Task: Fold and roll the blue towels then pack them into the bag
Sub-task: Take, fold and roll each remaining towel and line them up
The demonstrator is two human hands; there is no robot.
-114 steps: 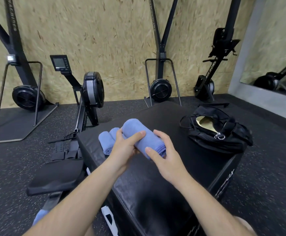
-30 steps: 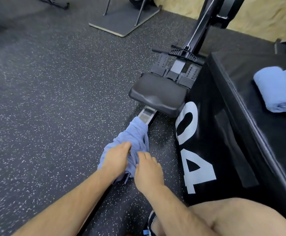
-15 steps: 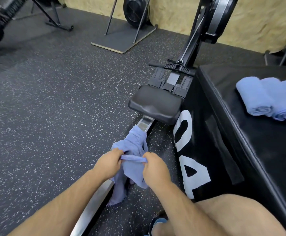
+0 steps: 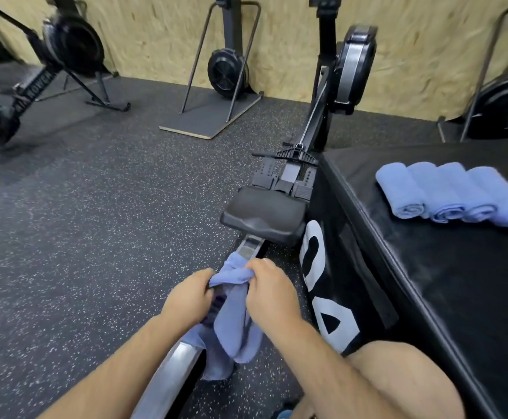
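Note:
A crumpled blue towel hangs over the rowing machine's metal rail, low in the middle of the view. My left hand and my right hand both grip its bunched top edge, close together. Several rolled blue towels lie side by side on top of the black box at the right. The bag is out of view.
The rowing machine's black seat and footrests sit just beyond my hands, against the box's side. Other gym machines stand along the wooden wall. Speckled rubber floor spreads to the left. My bare knee is at the lower right.
Both hands have lifted the loose towel higher off the rail and drawn closer together on its top edge. The view has tilted up, showing more rolled towels on the box.

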